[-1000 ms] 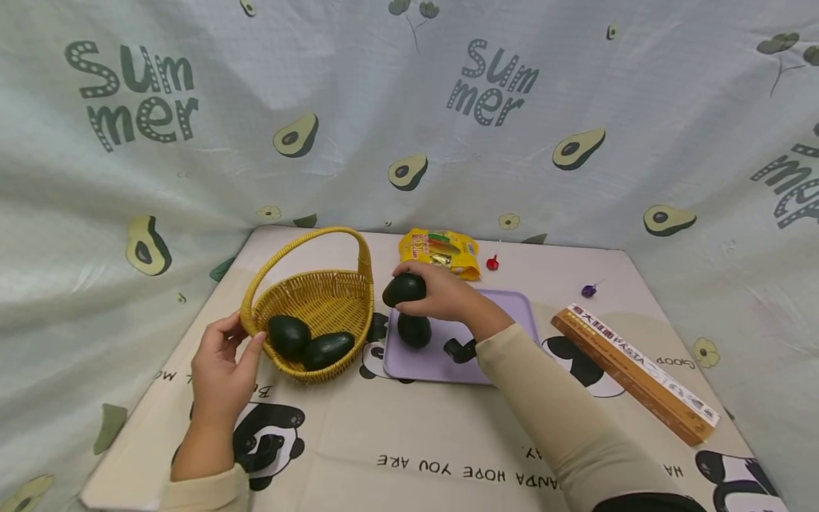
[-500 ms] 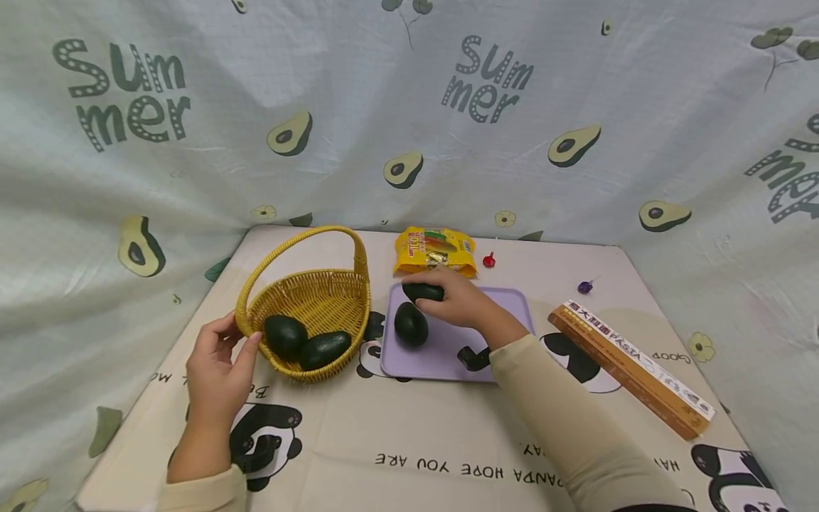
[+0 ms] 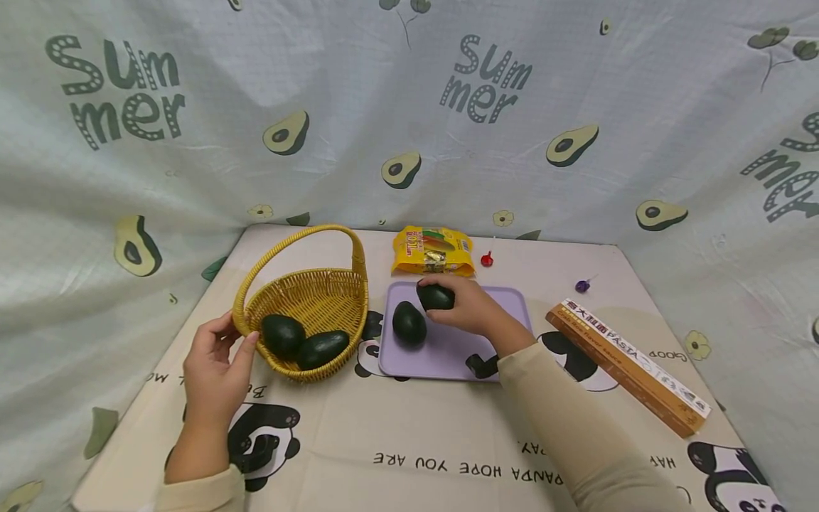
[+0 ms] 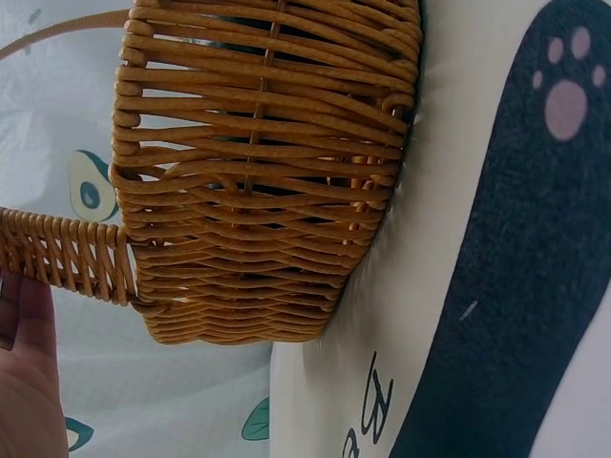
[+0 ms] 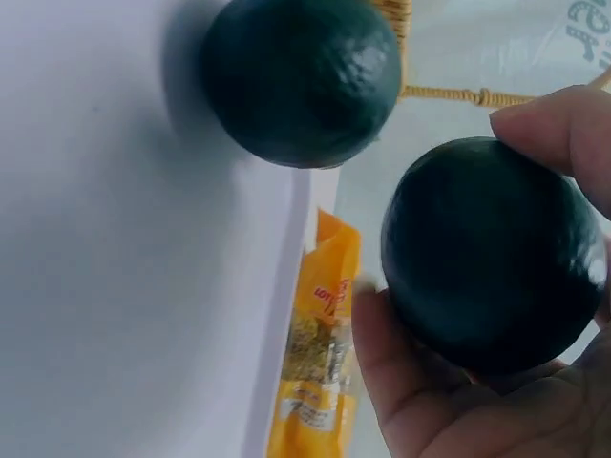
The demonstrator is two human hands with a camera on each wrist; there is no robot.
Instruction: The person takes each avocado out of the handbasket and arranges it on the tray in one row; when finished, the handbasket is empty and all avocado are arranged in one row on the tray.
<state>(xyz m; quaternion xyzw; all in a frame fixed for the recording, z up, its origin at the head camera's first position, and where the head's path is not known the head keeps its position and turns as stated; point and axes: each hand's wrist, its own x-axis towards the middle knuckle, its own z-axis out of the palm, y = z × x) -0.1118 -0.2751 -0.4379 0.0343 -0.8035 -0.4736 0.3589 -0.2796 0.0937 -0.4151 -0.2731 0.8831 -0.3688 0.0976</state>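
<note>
Right hand [image 3: 470, 304] has shifted rightward over the tray [image 3: 441, 352], fingers curled round the held avocado [image 3: 436, 298]; just left lies another avocado [image 3: 409, 324], long axis pointing roughly away, then the basket [image 3: 333, 302] the left hand [image 3: 216, 370] grips.

tight squeeze left of the right hand [image 3: 466, 307]: the loose avocado [image 3: 409, 325] sits between it and the basket [image 3: 339, 302]. just a narrow gap there, tray [image 3: 441, 360] to basket. two avocados [image 3: 322, 349] crowd the basket's near half; free floor lies behind them. the handle [image 3: 359, 261] arches overhead, its near end blocked by the left hand [image 3: 217, 370]. yellow bag [image 3: 433, 252] hems the tray's far edge.
</note>
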